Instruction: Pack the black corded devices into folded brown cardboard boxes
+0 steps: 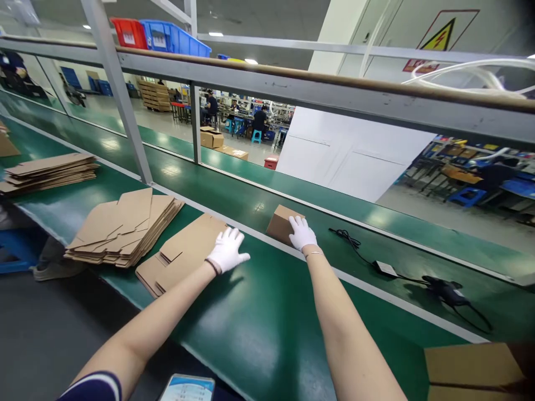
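Observation:
My right hand, in a white glove, lies against the right side of a small brown cardboard box. Its fingers are spread, and part of the box is hidden behind them. The box sits on the green conveyor belt beside the pale dividing strip. My left hand, gloved too, is open with its fingers apart at the right end of some flat folded cartons. I cannot tell whether it touches them. Left of these lies a thicker stack of flattened cartons on the green tabletop.
Another carton pile lies far left. A black cable with a plug-like device rests on the belt at right. An open carton stands at lower right. A metal post and shelf rail cross ahead, with bins above.

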Demonstrator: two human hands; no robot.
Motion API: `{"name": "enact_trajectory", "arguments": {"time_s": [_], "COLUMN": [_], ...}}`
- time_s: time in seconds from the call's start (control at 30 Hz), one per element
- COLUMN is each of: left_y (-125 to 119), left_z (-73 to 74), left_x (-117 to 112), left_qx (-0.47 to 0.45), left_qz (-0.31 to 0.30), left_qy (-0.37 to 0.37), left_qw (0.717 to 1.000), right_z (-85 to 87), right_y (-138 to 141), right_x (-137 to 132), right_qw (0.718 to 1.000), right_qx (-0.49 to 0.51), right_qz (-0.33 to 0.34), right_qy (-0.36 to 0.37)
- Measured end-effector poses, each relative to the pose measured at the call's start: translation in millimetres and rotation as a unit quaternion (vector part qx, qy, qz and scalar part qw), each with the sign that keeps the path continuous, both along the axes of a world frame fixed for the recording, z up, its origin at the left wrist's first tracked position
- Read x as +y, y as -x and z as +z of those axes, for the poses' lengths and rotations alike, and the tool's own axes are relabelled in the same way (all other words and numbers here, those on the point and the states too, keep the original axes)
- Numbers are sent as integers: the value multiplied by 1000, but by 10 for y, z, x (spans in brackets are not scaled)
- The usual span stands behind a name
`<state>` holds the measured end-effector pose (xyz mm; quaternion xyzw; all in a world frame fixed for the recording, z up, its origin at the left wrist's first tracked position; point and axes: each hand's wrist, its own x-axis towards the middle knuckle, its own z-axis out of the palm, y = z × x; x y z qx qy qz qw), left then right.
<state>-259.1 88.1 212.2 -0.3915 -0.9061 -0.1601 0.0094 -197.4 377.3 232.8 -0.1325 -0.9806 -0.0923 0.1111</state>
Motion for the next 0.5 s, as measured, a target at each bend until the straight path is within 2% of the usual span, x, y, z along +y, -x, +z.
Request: {"name": "enact_trajectory", "arguments": {"time_s": [0.07, 0.13, 0.23, 0.3, 0.37, 0.4, 0.5], "left_y": [270, 413, 442, 414, 385, 369, 265], "left_z": [58, 54, 47, 119, 301, 439, 1023], "left_x": [107, 207, 299, 305, 256, 209, -16], "left_qx": [-13, -26, -41, -48, -45, -38, 8], "left_qz": [54, 88, 99, 93, 88, 87, 91], "left_qy": [21, 40, 55, 50, 32, 19, -34], "left_qw": [998, 995, 993, 993, 995, 995, 995], "right_z": [-24, -79, -272, -456, -620, -676, -685], "right_y": [31, -11, -224, -427, -624, -708, -864], "right_x": [-7, -121, -386, -537, -630, -655, -694], "right_qw": [1000, 1000, 999, 996, 989, 983, 957], "right_qx": [-2, 4, 22, 45, 74, 90, 141], "right_qz": [4, 15, 36, 54, 65, 65, 55], "right_qy": [12, 16, 20, 53, 111, 144, 246]}}
